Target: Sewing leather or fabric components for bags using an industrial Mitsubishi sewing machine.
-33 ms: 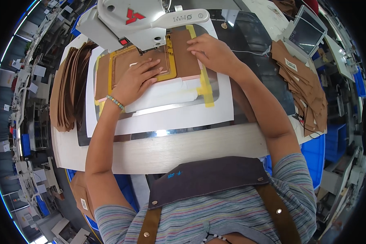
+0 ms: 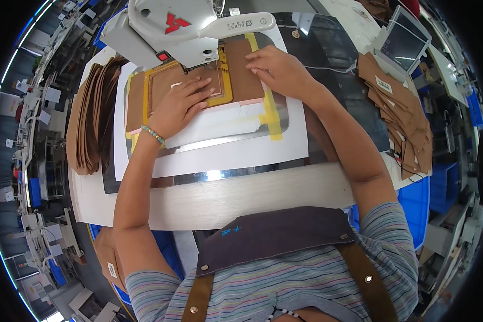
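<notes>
Under the head of a white sewing machine lies a flat brown panel with a yellow frame on it. My left hand lies spread over the frame's near left part and the brown material inside it, a beaded bracelet at its wrist. At the panel's right edge, my right hand rests with loosely bent fingers, their tips on or just over the brown surface. Neither hand visibly grips anything. The machine's head hides part of the frame's far side. Yellow tape runs along the right side of the metal plate underneath.
A stack of brown pieces stands at the left. More brown pieces with white labels are heaped at the right, below a tilted screen. White sheeting underlies the plate. Blue bins sit below the table's right side.
</notes>
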Available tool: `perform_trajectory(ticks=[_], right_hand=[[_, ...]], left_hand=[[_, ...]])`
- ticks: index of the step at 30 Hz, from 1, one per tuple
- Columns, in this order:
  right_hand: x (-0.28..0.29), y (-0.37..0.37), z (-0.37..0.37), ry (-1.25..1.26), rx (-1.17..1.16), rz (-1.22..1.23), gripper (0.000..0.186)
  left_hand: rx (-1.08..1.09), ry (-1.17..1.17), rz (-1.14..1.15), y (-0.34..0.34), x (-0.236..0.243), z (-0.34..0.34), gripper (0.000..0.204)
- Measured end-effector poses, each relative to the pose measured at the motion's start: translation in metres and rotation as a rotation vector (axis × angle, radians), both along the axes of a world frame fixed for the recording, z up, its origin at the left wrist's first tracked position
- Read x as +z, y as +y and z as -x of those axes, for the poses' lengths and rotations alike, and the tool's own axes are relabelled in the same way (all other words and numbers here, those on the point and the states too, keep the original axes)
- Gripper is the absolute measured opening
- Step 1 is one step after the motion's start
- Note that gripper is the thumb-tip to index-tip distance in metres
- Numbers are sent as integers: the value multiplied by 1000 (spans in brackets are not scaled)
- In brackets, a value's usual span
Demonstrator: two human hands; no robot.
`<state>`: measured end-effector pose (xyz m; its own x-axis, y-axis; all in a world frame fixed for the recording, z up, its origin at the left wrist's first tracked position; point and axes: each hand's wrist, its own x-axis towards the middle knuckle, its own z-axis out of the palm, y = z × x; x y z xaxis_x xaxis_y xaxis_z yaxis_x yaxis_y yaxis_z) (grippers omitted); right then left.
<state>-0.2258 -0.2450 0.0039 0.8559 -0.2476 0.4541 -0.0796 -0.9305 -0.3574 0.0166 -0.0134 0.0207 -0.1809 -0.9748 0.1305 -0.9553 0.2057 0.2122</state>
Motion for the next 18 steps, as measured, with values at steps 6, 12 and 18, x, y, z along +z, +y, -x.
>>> perform_trajectory(ticks=[6,12,18], right_hand=[[2,-1,-1,28,-13,20,22],[0,-3,-2,20,-10,17,21],[-4,-4,-4,27,7,-16,21]], left_hand=[[2,-28,46,-23,-5,-13,40],[90,7,-8,-35,-7,-21,41],[170,87,75,-38,-17,-20,42]])
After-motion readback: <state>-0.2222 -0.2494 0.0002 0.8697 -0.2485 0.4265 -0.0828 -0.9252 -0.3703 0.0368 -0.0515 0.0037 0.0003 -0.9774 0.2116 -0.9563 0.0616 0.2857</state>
